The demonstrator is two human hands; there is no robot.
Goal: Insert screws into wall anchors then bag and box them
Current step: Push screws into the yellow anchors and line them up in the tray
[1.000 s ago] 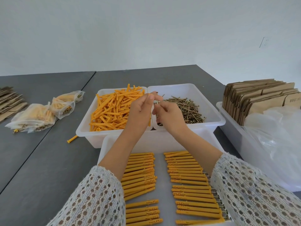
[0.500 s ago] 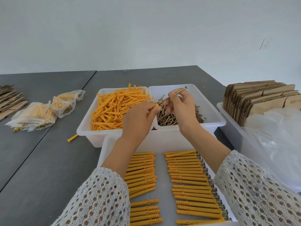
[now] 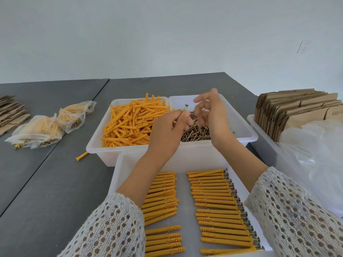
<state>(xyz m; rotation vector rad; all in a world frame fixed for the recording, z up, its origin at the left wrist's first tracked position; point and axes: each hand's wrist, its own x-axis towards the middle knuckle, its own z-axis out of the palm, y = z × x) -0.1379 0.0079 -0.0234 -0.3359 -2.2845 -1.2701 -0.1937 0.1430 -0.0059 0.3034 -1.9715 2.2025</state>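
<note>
A: Hand status first. Our left hand [image 3: 165, 134], at frame centre, pinches a screw [image 3: 185, 108] at its fingertips; the head points up. Whether an anchor is already around the shank we cannot tell, as the fingers cover it. Our right hand [image 3: 211, 115] is blurred, its fingers spread loosely, holding nothing.

B: Why are both hands above the bins?

A: We judge this minimises travel. The anchor bin [image 3: 96, 145] and screw bin [image 3: 246, 134] sit side by side at centre frame, so each hand draws from stock directly beneath it.

B: Location of finished parts?

A: Assembled anchors [image 3: 219, 203] lie in two parallel rows in the near tray [image 3: 118, 173], lower centre. The right row shows screw heads all facing right, which we judge simplifies counting before bagging.

B: Downstream items?

A: Filled bags [image 3: 37, 132] rest at left of frame; flat cartons [image 3: 297, 112] stand in a bin at the right, beside loose plastic bags [image 3: 315, 145]. One stray anchor [image 3: 81, 156] lies on the table [image 3: 46, 182], left of the anchor bin.
</note>
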